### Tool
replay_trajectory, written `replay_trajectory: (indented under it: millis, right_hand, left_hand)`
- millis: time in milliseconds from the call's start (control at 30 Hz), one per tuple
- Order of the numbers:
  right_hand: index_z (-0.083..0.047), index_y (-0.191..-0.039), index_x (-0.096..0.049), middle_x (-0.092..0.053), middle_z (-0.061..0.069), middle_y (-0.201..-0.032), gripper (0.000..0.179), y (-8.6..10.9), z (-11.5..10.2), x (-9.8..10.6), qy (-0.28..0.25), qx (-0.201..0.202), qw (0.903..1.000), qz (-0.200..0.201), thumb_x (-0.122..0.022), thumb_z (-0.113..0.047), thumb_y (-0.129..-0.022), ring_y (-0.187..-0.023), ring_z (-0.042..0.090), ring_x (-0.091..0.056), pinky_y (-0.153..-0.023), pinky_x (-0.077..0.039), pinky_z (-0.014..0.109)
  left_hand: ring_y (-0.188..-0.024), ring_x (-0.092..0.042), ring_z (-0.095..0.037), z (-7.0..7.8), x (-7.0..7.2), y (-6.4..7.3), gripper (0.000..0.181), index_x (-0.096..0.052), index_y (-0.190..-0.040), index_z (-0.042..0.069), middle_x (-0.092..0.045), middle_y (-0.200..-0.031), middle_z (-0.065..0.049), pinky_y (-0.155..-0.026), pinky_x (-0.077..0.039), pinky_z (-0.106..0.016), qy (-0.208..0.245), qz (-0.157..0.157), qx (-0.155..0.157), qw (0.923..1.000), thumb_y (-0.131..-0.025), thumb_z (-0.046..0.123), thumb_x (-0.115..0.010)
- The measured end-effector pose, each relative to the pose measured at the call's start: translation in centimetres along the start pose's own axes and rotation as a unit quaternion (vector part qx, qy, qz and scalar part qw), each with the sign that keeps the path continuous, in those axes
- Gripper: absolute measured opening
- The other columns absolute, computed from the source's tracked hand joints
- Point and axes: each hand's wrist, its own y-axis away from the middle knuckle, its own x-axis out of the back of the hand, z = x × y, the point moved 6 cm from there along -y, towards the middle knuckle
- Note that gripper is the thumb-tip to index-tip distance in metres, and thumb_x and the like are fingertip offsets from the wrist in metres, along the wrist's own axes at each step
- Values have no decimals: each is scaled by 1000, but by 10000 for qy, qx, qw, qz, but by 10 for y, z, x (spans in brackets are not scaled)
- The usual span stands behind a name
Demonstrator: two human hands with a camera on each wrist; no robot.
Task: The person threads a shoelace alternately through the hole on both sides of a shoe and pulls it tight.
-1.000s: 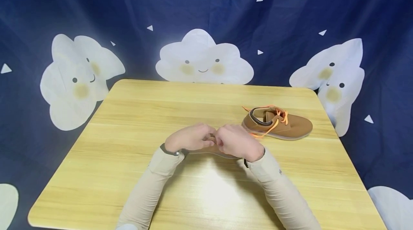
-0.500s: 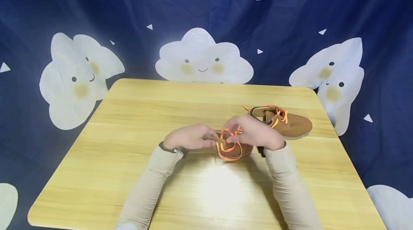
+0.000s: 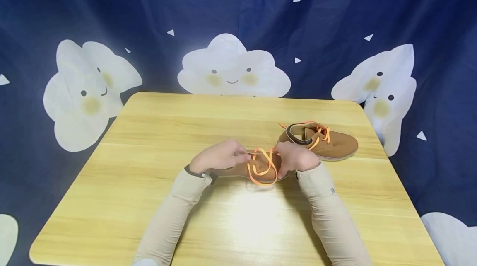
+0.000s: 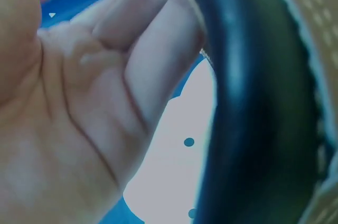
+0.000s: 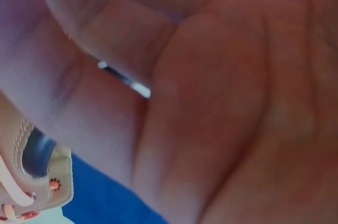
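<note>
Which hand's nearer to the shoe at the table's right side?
Right. The right hand is just in front of that shoe's heel end, at the other shoe's toe; the left hand is farther left, near the other shoe's opening.

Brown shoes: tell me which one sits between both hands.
The nearer shoe: the left hand is at its heel end, the right hand at its toe end. The other shoe stands farther back, to the right.

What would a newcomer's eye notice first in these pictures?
Probably the smiling white cloud in the middle, on the blue cloth behind the table. Next, the orange lace on the brown shoe between the left hand and right hand, with a second shoe farther back, to the right.
</note>
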Motion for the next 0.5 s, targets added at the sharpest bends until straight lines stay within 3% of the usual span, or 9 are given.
replay_trajectory:
  millis: [67,133,233,367,500]
  right_hand:
    - [-9,-106,-72,-73,3,-98,51,-1,-1,-2,69,-113,9999,2,-98,-11,-63,-86,17,-64,-76,-55,32]
    - [-10,-102,-72,-73,2,-95,48,-2,-2,-2,107,-185,9998,32,-99,-11,-62,-84,17,-63,-75,-54,32]
    - [-11,-102,-72,-73,2,-96,48,-2,-2,-2,145,-238,9996,57,-99,-11,-61,-85,17,-63,-76,-55,33]
    - [-11,-105,-73,-74,3,-101,50,-3,-2,-2,188,-295,9994,56,-99,-12,-62,-89,18,-64,-80,-55,35]
    - [-11,-103,-73,-73,2,-98,48,-3,-2,-2,192,-332,9993,35,-99,-12,-63,-87,18,-64,-77,-55,34]
  left_hand:
    - [-49,-36,-5,-2,2,-1,32,-77,-93,3,-46,-61,6,-56,-37,-21,43,184,82,9998,-107,22,-55]
    - [-48,-38,-4,-5,3,-3,30,-78,-93,4,-58,-64,5,-58,-41,-20,106,354,232,9991,-105,21,-57]
    - [-49,-44,-5,-9,4,-3,23,-80,-99,5,-76,-82,-2,-66,-51,-23,280,542,484,9970,-102,19,-62]
    - [-56,-54,-9,-12,3,-4,19,-80,-102,5,-80,-96,-7,-74,-55,-26,552,731,816,9924,-98,18,-66]
    - [-61,-61,-14,-12,1,-4,17,-76,-106,5,-80,-96,-7,-62,-51,-24,916,935,1064,9857,-95,14,-68]
